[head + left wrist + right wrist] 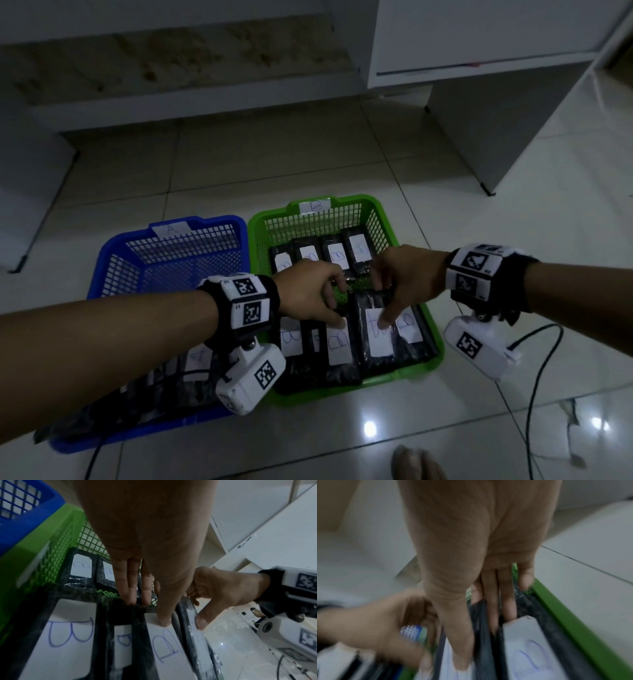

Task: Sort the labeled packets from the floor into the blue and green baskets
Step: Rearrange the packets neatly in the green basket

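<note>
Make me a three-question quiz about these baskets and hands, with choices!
1. Where do both hands reach?
A. blue basket
B. green basket
C. bare floor

2. What letter is on the green basket's tag?
A. A
B. B
C. C

3. What is the right hand doing?
A. hanging idle
B. holding a cable
C. gripping a packet

Answers:
B: the left hand and right hand meet over the green basket, not the blue basket.
B: its tag reads B.
C: thumb on the packet label, fingers curled over its far end.
</note>
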